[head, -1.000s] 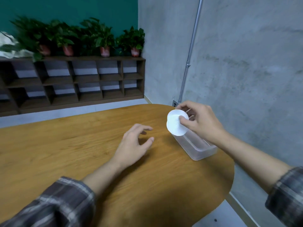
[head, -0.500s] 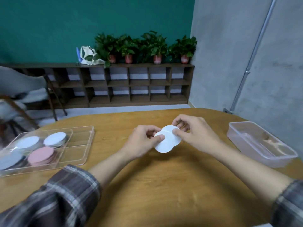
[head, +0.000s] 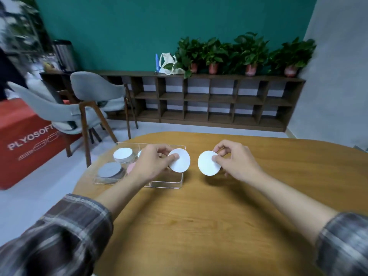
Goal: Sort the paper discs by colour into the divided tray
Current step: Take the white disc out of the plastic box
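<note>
– Head camera: what is in the hands?

– The left hand [head: 151,164] pinches a white paper disc [head: 180,161] by its edge, thumb on the face turned to the camera. The right hand [head: 237,162] pinches a second white disc [head: 208,164] the same way. The two discs are held upright, side by side and apart, above the wooden table [head: 199,226].

– And the tray?

– The clear divided tray [head: 167,185] sits on the table's left side. The left hand is over it, and its disc overlaps the tray's right end from this angle. A white stack [head: 123,154] fills the far-left compartment and a grey stack [head: 110,169] the near-left one.

– Any other colour?

– A pink disc [head: 130,167] peeks out from behind the left hand; I cannot tell which compartment holds it.
</note>
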### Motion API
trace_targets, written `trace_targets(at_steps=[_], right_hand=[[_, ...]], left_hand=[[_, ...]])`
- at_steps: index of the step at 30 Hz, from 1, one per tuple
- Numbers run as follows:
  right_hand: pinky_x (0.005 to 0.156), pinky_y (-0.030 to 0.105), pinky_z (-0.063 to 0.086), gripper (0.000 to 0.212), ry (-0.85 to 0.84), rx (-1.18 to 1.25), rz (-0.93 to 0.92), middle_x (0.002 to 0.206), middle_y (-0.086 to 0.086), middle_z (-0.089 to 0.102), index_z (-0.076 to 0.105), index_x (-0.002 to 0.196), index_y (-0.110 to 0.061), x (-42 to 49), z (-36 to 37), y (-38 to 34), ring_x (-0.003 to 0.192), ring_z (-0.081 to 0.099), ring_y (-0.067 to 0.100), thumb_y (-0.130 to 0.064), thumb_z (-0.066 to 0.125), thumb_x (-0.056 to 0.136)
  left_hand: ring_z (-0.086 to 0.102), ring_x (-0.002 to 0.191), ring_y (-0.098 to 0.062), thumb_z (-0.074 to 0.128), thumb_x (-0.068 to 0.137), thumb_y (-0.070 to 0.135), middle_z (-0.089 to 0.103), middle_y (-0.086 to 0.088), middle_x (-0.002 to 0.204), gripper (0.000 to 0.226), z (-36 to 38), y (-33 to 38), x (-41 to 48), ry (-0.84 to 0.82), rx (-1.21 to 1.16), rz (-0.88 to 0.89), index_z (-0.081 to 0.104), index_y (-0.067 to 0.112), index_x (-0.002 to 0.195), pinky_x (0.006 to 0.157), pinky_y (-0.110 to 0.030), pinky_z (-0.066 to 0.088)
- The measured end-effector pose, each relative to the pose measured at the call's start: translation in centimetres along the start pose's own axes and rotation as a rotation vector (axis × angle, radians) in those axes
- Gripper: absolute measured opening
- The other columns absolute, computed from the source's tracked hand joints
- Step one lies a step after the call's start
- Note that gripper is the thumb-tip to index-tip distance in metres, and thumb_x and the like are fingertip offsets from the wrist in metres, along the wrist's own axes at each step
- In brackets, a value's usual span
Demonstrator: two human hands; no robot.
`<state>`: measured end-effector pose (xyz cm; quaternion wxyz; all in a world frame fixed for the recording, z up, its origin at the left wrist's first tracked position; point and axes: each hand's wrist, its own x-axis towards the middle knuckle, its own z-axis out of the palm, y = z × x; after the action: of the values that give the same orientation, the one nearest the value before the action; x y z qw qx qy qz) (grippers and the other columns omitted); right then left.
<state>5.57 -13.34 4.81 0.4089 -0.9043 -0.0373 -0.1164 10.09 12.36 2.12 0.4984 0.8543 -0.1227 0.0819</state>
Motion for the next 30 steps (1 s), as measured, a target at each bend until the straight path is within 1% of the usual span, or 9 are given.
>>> trace_targets(at_steps=[2,5,7,12,14,18,25,28,30], right_hand=[[0.045,0.032,0.054,0.008,-0.012,0.007,-0.017,0.088,0.001,0.071,0.067,0.092,-0.022,1.3,2.2,-1.4,0.044,0.061,0.017,-0.015,0.07,0.092],[0.045,0.036,0.056,0.009,-0.043,0.027,-0.047,0.087,0.002,0.071,0.068,0.092,-0.022,3.2,5.6,-3.3,0.049,0.065,0.026,-0.014,0.07,0.091],[0.046,0.039,0.058,0.009,-0.064,0.033,-0.066,0.086,0.002,0.071,0.068,0.093,-0.022,4.5,7.7,-4.6,0.055,0.067,0.029,-0.014,0.071,0.09],[0.05,0.041,0.059,0.009,-0.08,0.037,-0.091,0.082,0.002,0.07,0.068,0.09,-0.023,8.2,12.5,-6.9,0.053,0.062,0.015,-0.015,0.071,0.088],[0.045,0.036,0.056,0.009,-0.081,0.049,-0.086,0.081,0.0,0.07,0.067,0.089,-0.024,9.5,14.1,-7.4,0.046,0.06,0.01,-0.016,0.071,0.089],[0.039,0.022,0.048,0.006,-0.075,0.084,-0.039,0.082,0.001,0.071,0.067,0.095,-0.02,11.9,16.6,-7.9,0.039,0.058,0.01,-0.015,0.069,0.092],[0.045,0.022,0.054,0.014,-0.113,0.138,0.123,0.076,0.003,0.075,0.071,0.098,-0.012,14.6,19.9,-7.2,0.047,0.066,0.016,-0.011,0.079,0.086],[0.044,0.019,0.045,0.02,-0.122,0.081,0.108,0.079,0.001,0.076,0.072,0.097,-0.015,15.0,20.7,-6.6,0.05,0.062,0.01,-0.017,0.084,0.081],[0.052,0.02,0.04,0.022,-0.123,-0.007,0.072,0.08,-0.004,0.074,0.073,0.096,-0.019,14.8,21.1,-6.2,0.065,0.061,0.005,-0.022,0.086,0.078]], left_hand=[[0.067,0.063,-0.009,0.08,0.09,0.024,0.073,0.004,0.09,0.003,-2.5,-1.4,0.2,0.061,0.04,-0.005,0.077,0.023,0.089,0.052,-0.025,0.057],[0.068,0.068,-0.022,0.083,0.086,0.018,0.07,-0.004,0.087,0.012,-5.9,-3.6,0.5,0.104,0.048,-0.024,0.075,0.025,0.092,0.054,-0.038,0.062],[0.068,0.067,-0.024,0.082,0.086,0.013,0.07,-0.01,0.089,0.016,-8.0,-5.0,0.9,0.124,0.052,-0.038,0.075,0.021,0.097,0.053,-0.035,0.061],[0.067,0.063,-0.017,0.081,0.088,0.01,0.069,-0.009,0.09,0.017,-12.0,-7.8,2.6,0.163,0.072,-0.072,0.074,0.016,0.103,0.05,-0.024,0.056],[0.067,0.063,-0.013,0.081,0.088,0.011,0.068,-0.01,0.092,0.018,-13.1,-8.8,3.6,0.184,0.091,-0.091,0.074,0.015,0.104,0.05,-0.024,0.058],[0.069,0.069,-0.02,0.081,0.089,0.015,0.07,-0.011,0.096,0.018,-14.1,-10.9,5.7,0.219,0.108,-0.126,0.074,0.016,0.105,0.059,-0.036,0.064],[0.074,0.083,-0.029,0.083,0.087,0.021,0.068,-0.006,0.092,0.02,-14.1,-14.9,8.1,0.202,0.143,-0.203,0.073,0.019,0.105,0.071,-0.044,0.065],[0.069,0.084,-0.024,0.083,0.087,0.025,0.069,-0.005,0.091,0.02,-13.8,-16.1,8.4,0.178,0.217,-0.177,0.074,0.02,0.104,0.071,-0.037,0.059],[0.065,0.083,-0.02,0.083,0.086,0.028,0.07,-0.003,0.09,0.02,-13.6,-16.6,8.4,0.158,0.313,-0.133,0.074,0.02,0.102,0.069,-0.028,0.051]])
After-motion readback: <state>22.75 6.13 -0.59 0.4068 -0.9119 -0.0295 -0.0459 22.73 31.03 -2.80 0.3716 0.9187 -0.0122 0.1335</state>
